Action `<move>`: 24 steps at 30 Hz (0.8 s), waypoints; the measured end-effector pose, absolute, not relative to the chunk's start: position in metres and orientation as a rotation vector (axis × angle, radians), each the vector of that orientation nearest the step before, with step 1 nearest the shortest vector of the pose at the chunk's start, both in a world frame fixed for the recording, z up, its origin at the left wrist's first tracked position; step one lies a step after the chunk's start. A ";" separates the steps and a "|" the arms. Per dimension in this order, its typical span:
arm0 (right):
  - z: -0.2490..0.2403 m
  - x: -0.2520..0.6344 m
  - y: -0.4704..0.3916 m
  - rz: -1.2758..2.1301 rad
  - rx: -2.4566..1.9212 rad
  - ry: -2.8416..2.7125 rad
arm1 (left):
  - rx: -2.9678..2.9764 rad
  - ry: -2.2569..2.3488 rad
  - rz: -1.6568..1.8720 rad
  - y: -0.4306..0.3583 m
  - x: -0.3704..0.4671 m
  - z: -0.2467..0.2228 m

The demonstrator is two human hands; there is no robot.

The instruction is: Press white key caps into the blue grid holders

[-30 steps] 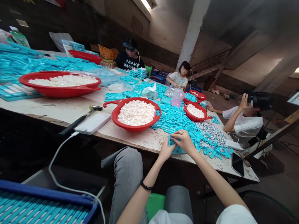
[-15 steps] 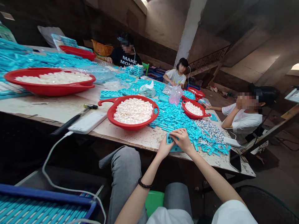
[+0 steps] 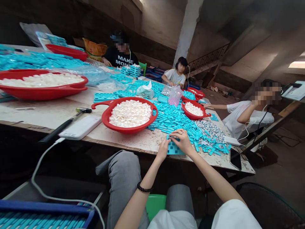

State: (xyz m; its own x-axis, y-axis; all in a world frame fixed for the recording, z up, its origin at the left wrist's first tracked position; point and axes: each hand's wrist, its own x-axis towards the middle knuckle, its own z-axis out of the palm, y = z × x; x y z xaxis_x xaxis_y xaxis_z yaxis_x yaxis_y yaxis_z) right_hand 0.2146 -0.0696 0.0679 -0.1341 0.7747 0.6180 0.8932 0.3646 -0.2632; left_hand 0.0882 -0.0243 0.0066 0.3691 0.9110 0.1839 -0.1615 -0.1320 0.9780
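At the table's front edge my left hand and my right hand meet, fingers bent close together. Between their fingertips is a small blue plastic piece, mostly covered by the fingers. Right below it lies a blue plastic block with square holes, its near face showing between my wrists. My left fingers run along the left side of this block; whether they also grip it, I cannot tell. Just beyond my hands spreads a heap of loose blue plastic strips.
A red basin of white pieces stands left of my hands, with a hammer and a white power bank farther left. A phone lies near the right corner. Several co-workers sit around the table. A blue crate is low left.
The view has shifted, so the scene sits farther left. My hands have moved up off the block's near face, so more of its square holes show.
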 end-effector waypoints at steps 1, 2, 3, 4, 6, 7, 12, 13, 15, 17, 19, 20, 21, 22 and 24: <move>0.068 0.214 -0.069 -0.198 -1.443 -1.934 | 1.362 0.734 1.088 -0.023 0.088 0.007; 0.068 0.213 -0.069 -0.182 -1.447 -1.924 | 1.348 0.731 1.086 -0.022 0.088 0.007; 0.067 0.212 -0.070 -0.170 -1.455 -1.910 | 1.344 0.733 1.078 -0.021 0.088 0.007; 0.067 0.212 -0.070 -0.159 -1.464 -1.896 | 1.349 0.738 1.065 -0.021 0.088 0.007; 0.067 0.210 -0.071 -0.131 -1.476 -1.873 | 1.365 0.742 1.046 -0.020 0.088 0.008; 0.067 0.210 -0.072 -0.112 -1.475 -1.866 | 1.367 0.742 1.048 -0.020 0.088 0.009; 0.074 0.220 -0.084 -0.110 -1.423 -1.723 | 1.294 0.785 1.071 -0.019 0.089 0.007; 0.075 0.227 -0.089 -0.130 -1.422 -1.661 | 1.277 0.811 1.066 -0.019 0.089 0.006; 0.076 0.247 -0.101 -0.159 -1.451 -1.533 | 1.255 0.873 1.063 -0.018 0.089 0.004; 0.073 0.274 -0.116 -0.170 -1.515 -1.419 | 1.257 0.918 1.073 -0.018 0.088 0.004; 0.068 0.305 -0.131 -0.170 -1.609 -1.324 | 1.263 0.926 1.090 -0.019 0.087 0.006; 0.064 0.321 -0.139 -0.159 -1.666 -1.289 | 1.267 0.926 1.097 -0.020 0.087 0.006; 0.060 0.336 -0.146 -0.139 -1.729 -1.264 | 1.274 0.929 1.097 -0.020 0.087 0.007; 0.056 0.348 -0.153 -0.111 -1.797 -1.260 | 1.282 0.935 1.095 -0.020 0.086 0.008; 0.047 0.368 -0.164 -0.070 -1.914 -1.303 | 1.308 0.931 1.078 -0.020 0.087 0.008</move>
